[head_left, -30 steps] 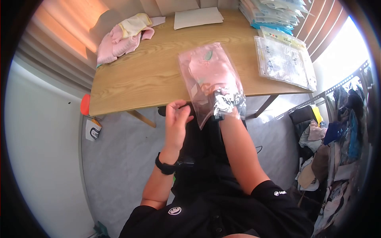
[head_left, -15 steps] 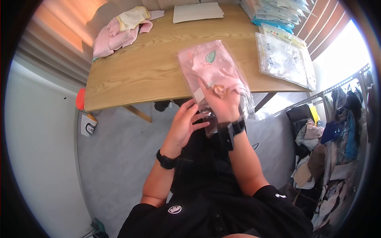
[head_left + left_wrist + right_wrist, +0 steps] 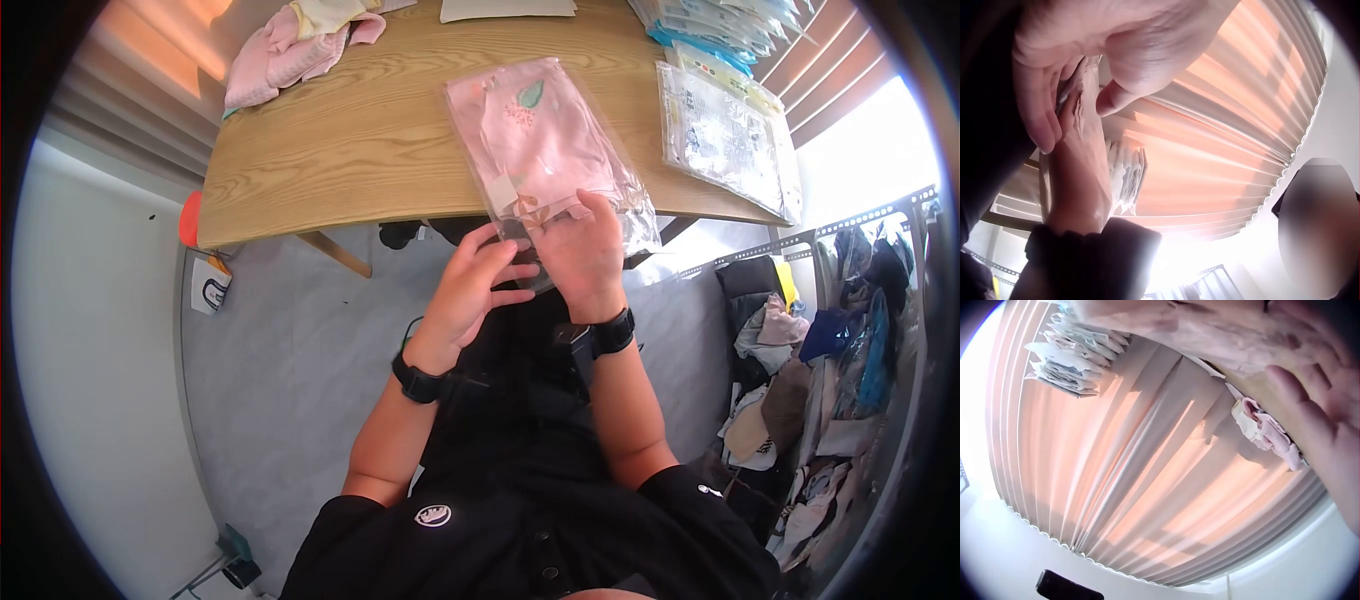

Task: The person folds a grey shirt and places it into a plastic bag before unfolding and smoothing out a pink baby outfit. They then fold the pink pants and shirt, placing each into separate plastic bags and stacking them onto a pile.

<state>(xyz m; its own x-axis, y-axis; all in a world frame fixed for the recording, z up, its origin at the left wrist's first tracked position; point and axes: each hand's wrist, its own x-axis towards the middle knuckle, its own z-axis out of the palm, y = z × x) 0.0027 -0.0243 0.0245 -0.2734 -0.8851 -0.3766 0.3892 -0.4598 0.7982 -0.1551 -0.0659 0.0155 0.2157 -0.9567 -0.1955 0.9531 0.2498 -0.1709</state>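
A folded pink garment (image 3: 550, 140) with a green leaf print lies inside a clear plastic bag (image 3: 470, 115), tilted over the table's front edge. My right hand (image 3: 580, 255) grips the bag's lower end, its thumb on the near face; in the right wrist view the thumb (image 3: 1291, 384) lies against the film. My left hand (image 3: 470, 290) is at the lower left edge of the bag, fingers spread and fairly straight, fingertips right at the film. In the left wrist view its thumb and fingers stand either side of the bag edge. A small white label (image 3: 502, 190) shows near that edge.
A wooden table (image 3: 330, 160) stands ahead. On it are a pink and cream garment pile (image 3: 290, 55) at the left, white sheets (image 3: 505, 8) at the back, and flat clear bags (image 3: 725, 130) beside a stack of packs (image 3: 720, 25). A clothes rack (image 3: 850, 330) is at the right.
My right hand has come from under the shiny plastic, across the garment, to the bag's lower end. My left hand has moved in to the bag's edge. The garment lies flatter.
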